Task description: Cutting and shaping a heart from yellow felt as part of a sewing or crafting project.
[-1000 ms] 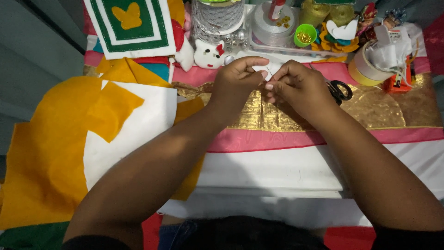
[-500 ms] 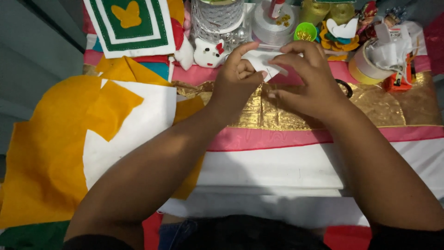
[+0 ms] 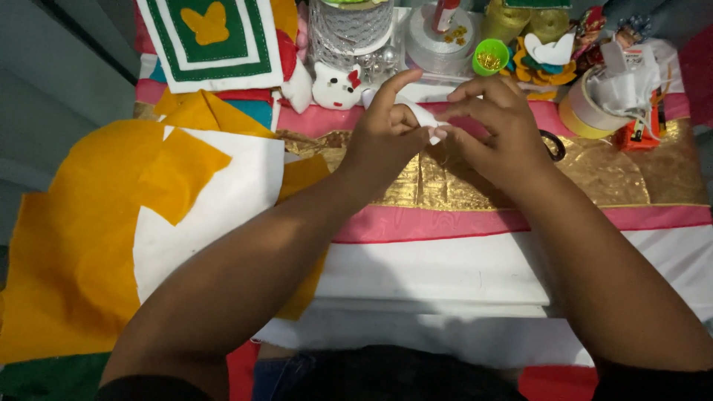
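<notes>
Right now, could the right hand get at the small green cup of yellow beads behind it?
Probably yes: the right hand lies just in front of the green cup, nothing between them, though its fingers pinch a small white piece.

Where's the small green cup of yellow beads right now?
Head view, top centre-right: the green cup sits just beyond the right hand, beside the white tape roll.

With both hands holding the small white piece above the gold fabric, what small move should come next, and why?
Probably lower the white piece onto the gold fabric: the left hand and right hand pinch it between the fingertips, raised above the cloth, touching nothing else.
</notes>
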